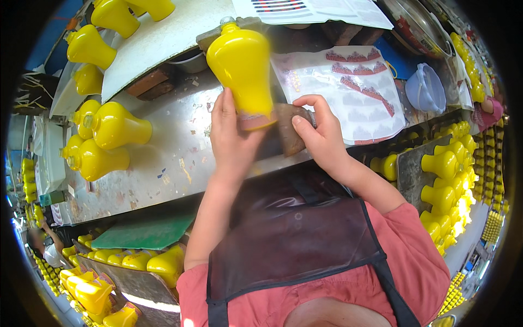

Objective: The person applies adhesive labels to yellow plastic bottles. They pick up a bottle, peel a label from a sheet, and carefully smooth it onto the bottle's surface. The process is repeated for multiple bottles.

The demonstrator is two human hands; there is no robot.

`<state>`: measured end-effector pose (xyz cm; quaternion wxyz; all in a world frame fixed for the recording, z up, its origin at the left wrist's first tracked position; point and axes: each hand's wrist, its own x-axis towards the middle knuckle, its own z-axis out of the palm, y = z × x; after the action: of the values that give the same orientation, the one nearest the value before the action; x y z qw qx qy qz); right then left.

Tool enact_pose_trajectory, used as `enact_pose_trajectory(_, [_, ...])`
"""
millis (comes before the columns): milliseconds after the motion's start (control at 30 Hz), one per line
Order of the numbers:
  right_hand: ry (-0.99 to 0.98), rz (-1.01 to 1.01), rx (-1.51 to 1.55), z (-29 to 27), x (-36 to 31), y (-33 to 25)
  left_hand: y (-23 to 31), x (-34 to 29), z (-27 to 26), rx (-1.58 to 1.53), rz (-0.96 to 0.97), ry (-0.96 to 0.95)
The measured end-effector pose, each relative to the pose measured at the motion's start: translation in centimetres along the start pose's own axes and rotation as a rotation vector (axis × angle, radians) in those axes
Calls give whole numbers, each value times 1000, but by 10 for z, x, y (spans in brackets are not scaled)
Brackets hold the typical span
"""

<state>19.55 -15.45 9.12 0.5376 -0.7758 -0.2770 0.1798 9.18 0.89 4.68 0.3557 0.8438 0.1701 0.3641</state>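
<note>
A glossy yellow vase-shaped bottle (239, 60) lies with its clear glass neck pointing away from me, its shoulder against a worn brown block (204, 39). A patterned reddish band circles its foot. My left hand (233, 128) is closed round the narrow lower part of the bottle, fingers on its left side. In my right hand (321, 128), thumb and forefinger grip a flat brown scraper-like piece (290, 131), which is beside the bottle's foot. Just right of it lies a sheet of red and purple decals (348, 103), with part of its rows bare.
Several yellow bottles (117, 125) lie on the metal table (147, 188) at the left. A pale blue bucket (425, 90) and a round basin (419, 27) stand at the right. Crates of bottles (444, 163) flank me, one under a green board (144, 229). Another person (54, 253) is far left.
</note>
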Motion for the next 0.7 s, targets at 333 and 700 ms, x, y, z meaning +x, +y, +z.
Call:
enact_pose_trajectory(333, [-47,-145,-334,-4,13,-13,3,1,-12,-90,-43,-162])
enact_pose_trajectory(700, [-267,-763,-582,-7,66,-50,4,-1,3,-238,-224,-70])
